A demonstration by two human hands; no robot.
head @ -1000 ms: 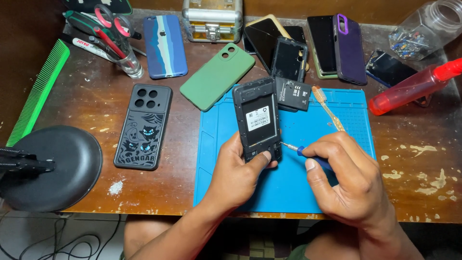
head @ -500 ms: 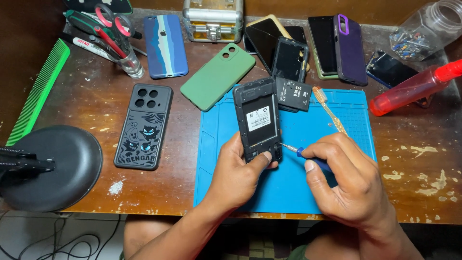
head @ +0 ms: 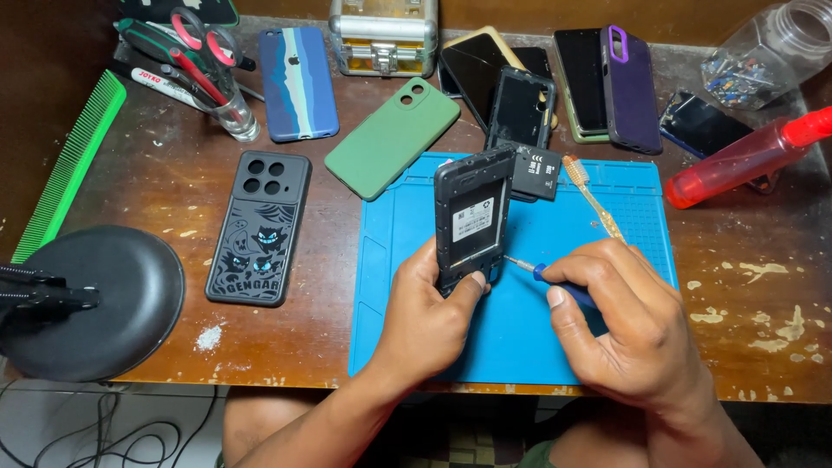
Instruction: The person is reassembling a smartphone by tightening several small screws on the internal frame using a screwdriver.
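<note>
Screwdriver tip at the lower edge of an opened phone, over the blue mat.

The left hand [head: 433,316] grips the black back-off phone [head: 472,221] by its lower sides, upright above the blue mat [head: 520,338]; a white rectangular label sits mid-body. It looks light, stiff and fragile, best held by the edges. The right hand [head: 628,325] pinches a blue-handled screwdriver [head: 555,282].

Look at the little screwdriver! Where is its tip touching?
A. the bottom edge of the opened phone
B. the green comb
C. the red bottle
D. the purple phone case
A. The right hand holds the screwdriver with its tip against the lower edge of the opened phone, which the left hand grips over the blue mat.
</note>
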